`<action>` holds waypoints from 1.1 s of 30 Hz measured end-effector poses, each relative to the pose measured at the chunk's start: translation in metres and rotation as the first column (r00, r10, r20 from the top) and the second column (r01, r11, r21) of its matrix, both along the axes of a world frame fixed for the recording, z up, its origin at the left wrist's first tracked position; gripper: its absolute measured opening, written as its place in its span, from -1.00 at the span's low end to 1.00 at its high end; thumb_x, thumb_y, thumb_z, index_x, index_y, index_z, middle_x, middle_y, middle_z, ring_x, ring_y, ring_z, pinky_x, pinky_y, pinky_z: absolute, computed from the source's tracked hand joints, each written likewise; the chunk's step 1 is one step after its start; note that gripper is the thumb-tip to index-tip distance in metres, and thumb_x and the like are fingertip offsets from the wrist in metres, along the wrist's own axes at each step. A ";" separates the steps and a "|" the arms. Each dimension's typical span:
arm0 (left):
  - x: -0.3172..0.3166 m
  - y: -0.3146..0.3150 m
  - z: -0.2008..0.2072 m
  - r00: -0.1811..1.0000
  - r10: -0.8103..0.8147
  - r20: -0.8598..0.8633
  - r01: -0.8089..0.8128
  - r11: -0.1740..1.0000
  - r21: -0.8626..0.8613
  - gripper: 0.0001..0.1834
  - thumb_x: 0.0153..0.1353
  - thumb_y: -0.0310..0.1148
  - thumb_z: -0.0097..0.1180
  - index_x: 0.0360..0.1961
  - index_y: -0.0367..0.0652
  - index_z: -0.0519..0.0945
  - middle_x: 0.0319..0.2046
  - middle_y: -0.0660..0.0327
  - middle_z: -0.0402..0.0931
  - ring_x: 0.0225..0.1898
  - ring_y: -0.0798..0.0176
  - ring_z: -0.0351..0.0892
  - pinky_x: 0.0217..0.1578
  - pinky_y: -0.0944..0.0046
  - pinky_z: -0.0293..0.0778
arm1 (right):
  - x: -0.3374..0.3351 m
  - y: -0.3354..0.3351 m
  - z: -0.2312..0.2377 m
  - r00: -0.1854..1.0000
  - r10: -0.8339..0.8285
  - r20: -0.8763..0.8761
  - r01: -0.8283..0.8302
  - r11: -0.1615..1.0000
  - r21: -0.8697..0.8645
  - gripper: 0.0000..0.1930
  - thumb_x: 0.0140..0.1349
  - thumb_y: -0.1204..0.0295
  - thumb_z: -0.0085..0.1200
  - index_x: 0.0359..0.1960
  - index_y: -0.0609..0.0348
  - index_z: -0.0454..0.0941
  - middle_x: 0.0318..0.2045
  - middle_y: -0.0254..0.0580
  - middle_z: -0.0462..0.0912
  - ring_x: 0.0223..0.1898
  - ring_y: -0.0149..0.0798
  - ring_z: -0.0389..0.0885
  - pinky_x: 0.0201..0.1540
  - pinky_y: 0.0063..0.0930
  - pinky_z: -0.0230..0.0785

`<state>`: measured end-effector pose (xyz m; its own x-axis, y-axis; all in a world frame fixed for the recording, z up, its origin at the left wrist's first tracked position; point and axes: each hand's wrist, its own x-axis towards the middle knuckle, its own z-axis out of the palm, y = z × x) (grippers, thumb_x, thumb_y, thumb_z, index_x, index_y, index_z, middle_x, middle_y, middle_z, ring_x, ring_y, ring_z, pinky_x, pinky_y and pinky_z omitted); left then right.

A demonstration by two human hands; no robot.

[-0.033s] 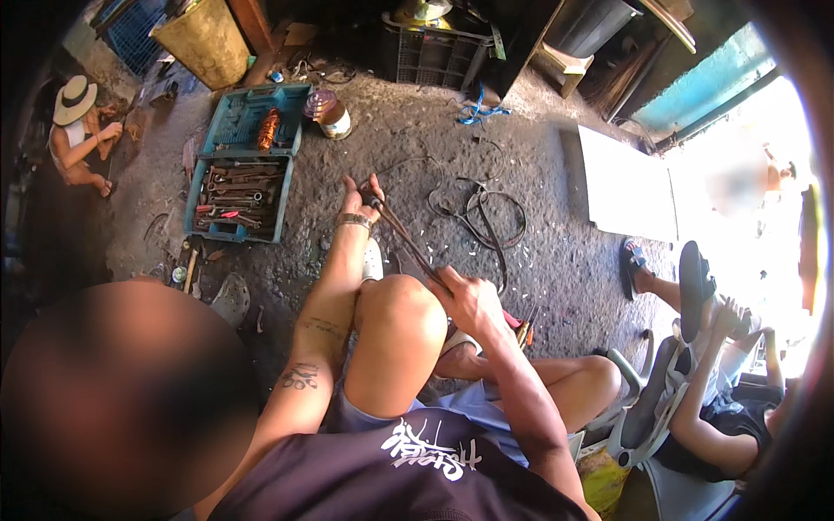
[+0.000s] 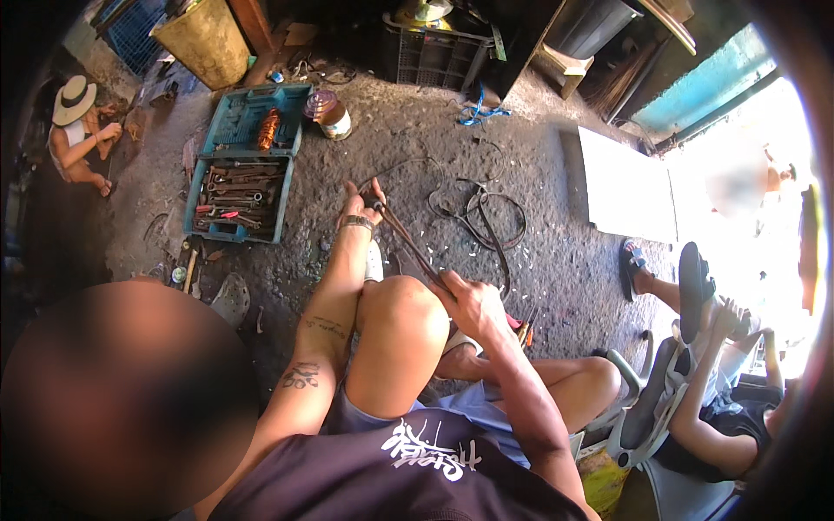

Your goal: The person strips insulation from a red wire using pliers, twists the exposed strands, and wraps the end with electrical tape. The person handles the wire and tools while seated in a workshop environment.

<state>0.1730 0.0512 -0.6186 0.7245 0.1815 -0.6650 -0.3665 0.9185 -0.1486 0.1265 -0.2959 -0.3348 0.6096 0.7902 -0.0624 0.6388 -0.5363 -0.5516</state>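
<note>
Between my two hands runs a dark, doubled cable [image 2: 407,241], stretched slantwise past my raised knee. My left hand [image 2: 360,205] has the cable's far end at its palm, with a small black piece there; some of its fingers point outward. My right hand [image 2: 476,307] is closed round the near end beside the knee, its fingertips partly hidden. More of the thin black cable [image 2: 524,227] lies in loose coils on the ground beyond my hands. Tools with red and orange handles [image 2: 523,330] lie just right of my right hand.
A teal toolbox [image 2: 280,200] full of wrenches lies open at the left, with a tin can [image 2: 335,122] beside it. A black crate [image 2: 434,57] stands at the back. A white board [image 2: 627,184] lies at right, near a seated person [image 2: 721,417]. Another person [image 2: 78,139] crouches far left.
My left hand and the cable's far end have shifted very slightly down and right. My right hand has barely moved.
</note>
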 end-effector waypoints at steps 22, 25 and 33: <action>-0.033 0.159 0.123 0.793 0.469 -0.390 0.018 0.621 0.784 -0.34 0.49 0.29 -0.19 -0.55 -0.06 0.31 -0.69 0.38 0.21 -0.60 0.39 0.25 -0.54 0.27 0.33 | -0.008 -0.109 0.037 0.976 -0.215 0.038 0.217 0.973 -0.075 -0.62 0.45 -0.02 0.00 -0.24 0.05 0.50 -0.69 0.03 0.53 -0.57 0.17 0.63 -0.49 0.05 0.45; -0.031 0.172 0.193 0.846 0.371 -0.384 0.164 0.503 0.848 -0.35 0.40 0.35 -0.05 -0.57 0.05 0.23 -0.66 0.43 0.22 -0.62 0.47 0.18 -0.60 0.38 0.19 | 0.027 -0.123 0.029 0.906 -0.422 -0.011 0.422 0.904 0.068 -0.63 0.42 0.03 0.08 -0.26 0.11 0.47 -0.66 0.12 0.51 -0.54 0.27 0.60 -0.46 0.08 0.44; -0.028 0.081 0.320 0.987 -0.076 -0.142 0.159 0.333 0.929 -0.21 0.16 0.56 0.03 -0.22 -0.04 0.36 -0.61 0.41 0.20 -0.69 0.44 0.08 -0.65 0.37 0.01 | 0.192 -0.042 0.059 0.937 -0.263 0.228 0.311 0.928 -0.205 -0.39 0.30 -0.18 0.13 0.27 -0.16 0.54 -0.01 0.05 0.72 0.01 0.10 0.71 0.05 -0.05 0.60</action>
<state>0.1454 0.1318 -0.2989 0.7593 0.6306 -0.1607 -0.2123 0.4735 0.8548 0.3188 -0.3382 -0.2761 0.8267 0.5566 -0.0825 0.5192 -0.8111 -0.2694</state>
